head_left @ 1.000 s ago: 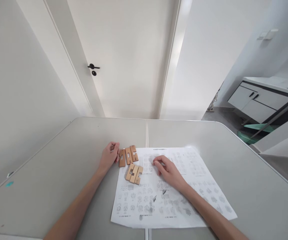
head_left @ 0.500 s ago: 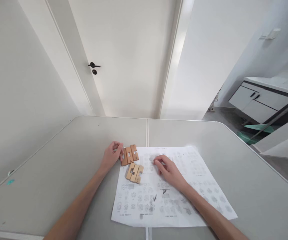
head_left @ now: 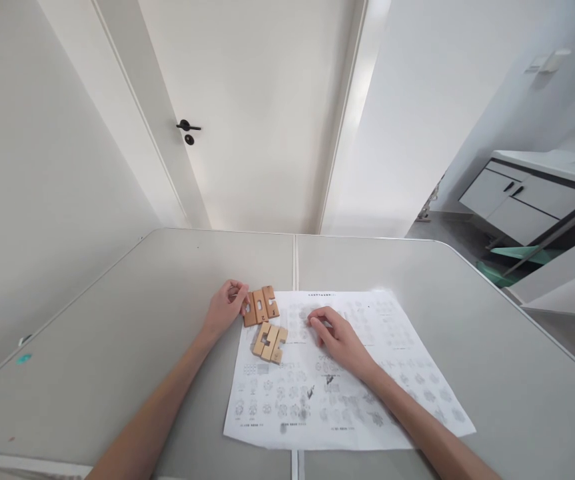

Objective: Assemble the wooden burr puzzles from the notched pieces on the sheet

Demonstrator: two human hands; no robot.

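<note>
Fingers [head_left: 241, 289] of the left hand [head_left: 224, 307] are bent narrow at the end one of three dark blocks [head_left: 259, 316]; whether it is gripped cannot be told. Those of the right hand [head_left: 340, 339] are loosely curled over the sheet [head_left: 367, 437], nothing seen held. The dark blocks are set at the sheet's far left corner, three pale blocks [head_left: 269, 350] just beside them. Light, stiff wood is suggested, best held by the long edges. "1" and "2" can be read on two dark blocks; the sheet's print cannot.
</note>
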